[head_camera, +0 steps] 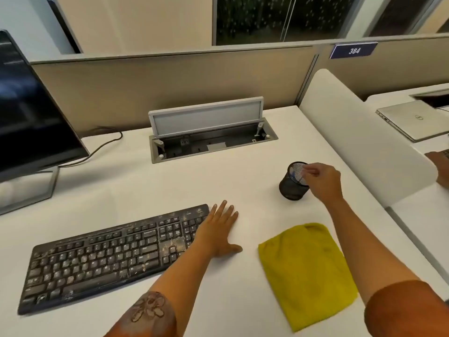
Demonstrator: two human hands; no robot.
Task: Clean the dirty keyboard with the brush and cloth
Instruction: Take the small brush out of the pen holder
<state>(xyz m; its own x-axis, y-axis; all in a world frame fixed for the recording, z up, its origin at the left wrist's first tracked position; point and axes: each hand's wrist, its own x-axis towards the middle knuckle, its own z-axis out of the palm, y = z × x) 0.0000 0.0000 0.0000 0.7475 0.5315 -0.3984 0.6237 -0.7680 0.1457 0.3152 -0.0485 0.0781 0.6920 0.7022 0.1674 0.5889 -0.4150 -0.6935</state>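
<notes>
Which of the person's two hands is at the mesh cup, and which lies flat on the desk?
The right hand is at the rim of the black mesh cup, fingers curled. The left hand lies flat, fingers straight, beside the keyboard.

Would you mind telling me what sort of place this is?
Most likely an open-plan office workstation: a white desk with a monitor and keyboard, partition panels between seats, and a numbered sign reading 384.

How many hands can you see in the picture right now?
3. The left hand lies flat on the desk beside the keyboard, the right hand reaches into the mesh cup, and another person's hand shows partly at the right edge.
</notes>
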